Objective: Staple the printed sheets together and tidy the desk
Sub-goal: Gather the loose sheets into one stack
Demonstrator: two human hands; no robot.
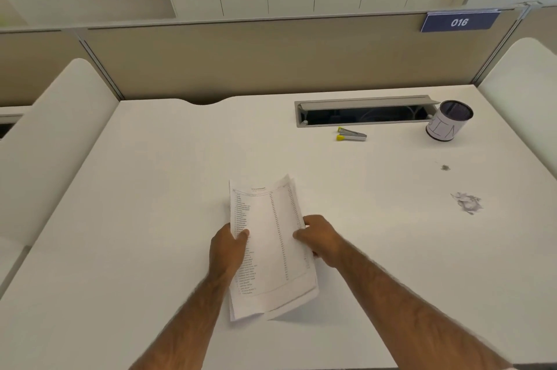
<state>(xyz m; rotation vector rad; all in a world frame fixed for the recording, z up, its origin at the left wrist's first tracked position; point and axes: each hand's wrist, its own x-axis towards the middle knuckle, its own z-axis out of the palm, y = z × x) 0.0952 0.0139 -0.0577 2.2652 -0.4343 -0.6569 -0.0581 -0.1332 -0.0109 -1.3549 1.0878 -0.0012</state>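
A small stack of printed sheets (268, 243) with columns of text is held just above the white desk (144, 189), bowed lengthwise. My left hand (227, 249) grips its left edge with the thumb on top. My right hand (319, 238) grips its right edge. A silver stapler with yellow ends (351, 134) lies far back on the desk, well beyond both hands. A crumpled paper scrap (467, 202) and a small dark speck of debris (445, 167) lie to the right.
A mesh pen cup wrapped in paper (449, 121) stands at the back right beside an open cable tray slot (364, 112). Beige partition panels close off the back, with a blue "016" sign (459, 22). White side panels flank the desk.
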